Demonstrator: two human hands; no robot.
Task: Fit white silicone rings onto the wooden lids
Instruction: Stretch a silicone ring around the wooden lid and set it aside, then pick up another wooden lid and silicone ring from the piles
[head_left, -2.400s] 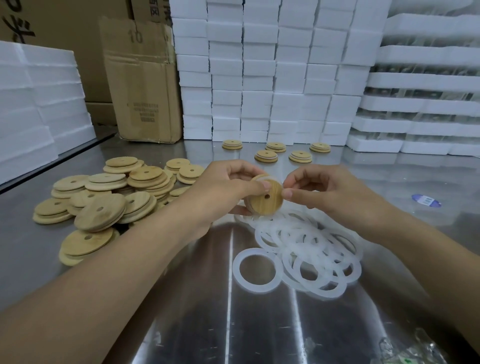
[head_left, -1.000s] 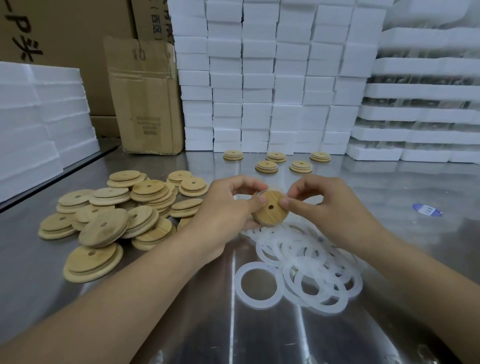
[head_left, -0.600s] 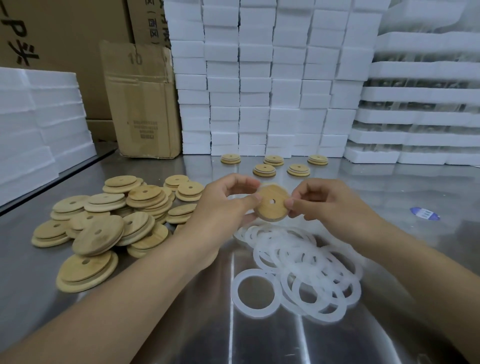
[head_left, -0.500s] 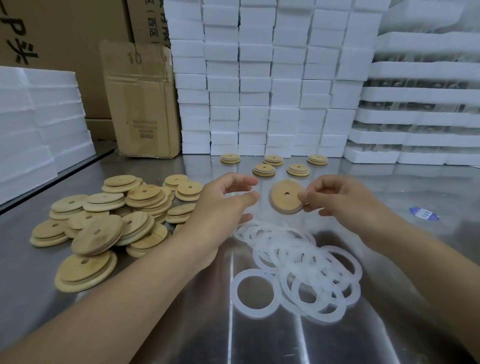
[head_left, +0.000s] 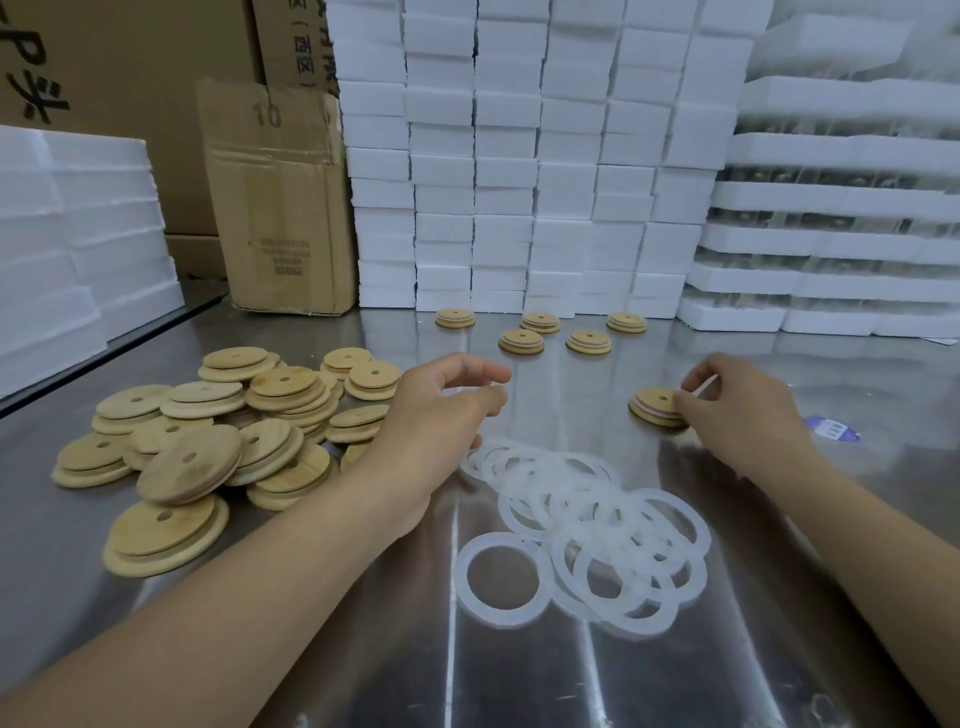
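Steel table: a heap of bare wooden lids was recorded at the left, a loose pile of white silicone rings at centre, and five finished lids at the back. One ringed lid was gripped at its edge by the right hand. The left hand was held loosely curled, nothing in it.

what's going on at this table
A person works at a metal table. The right hand pinches a ringed lid, low by the table on the right. The left hand hovers empty above the loose white rings. Bare wooden lids lie heaped on the left; five finished lids sit farther back.
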